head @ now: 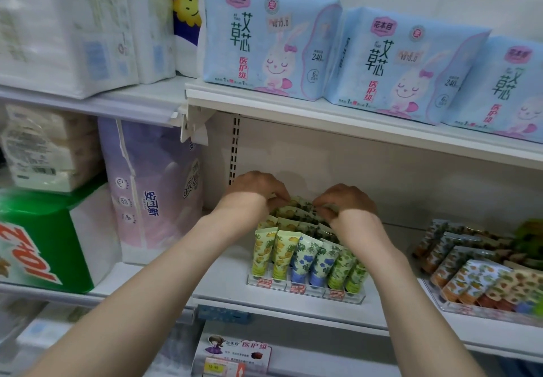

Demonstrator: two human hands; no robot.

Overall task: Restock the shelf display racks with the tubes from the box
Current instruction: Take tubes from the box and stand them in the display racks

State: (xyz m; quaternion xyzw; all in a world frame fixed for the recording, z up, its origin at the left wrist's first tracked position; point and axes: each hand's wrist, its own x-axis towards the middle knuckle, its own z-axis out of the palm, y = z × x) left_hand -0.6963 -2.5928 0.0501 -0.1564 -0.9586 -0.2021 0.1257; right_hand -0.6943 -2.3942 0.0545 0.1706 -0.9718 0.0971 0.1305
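A shop: price-tagged packs (266, 39) line shelves (352, 118).

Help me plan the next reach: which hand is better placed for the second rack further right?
Probably the right hand: it is nearer the second rack, while the left hand would have to cross over. Both grip back-row tubes.

Both bare forearms reach forward and converge. Left hand (255, 188) and right hand (348, 200) are knuckles-up, near each other, wrists level. Fingers of each curl down and inward, pinching the tops of the back-row tubes (296, 204).
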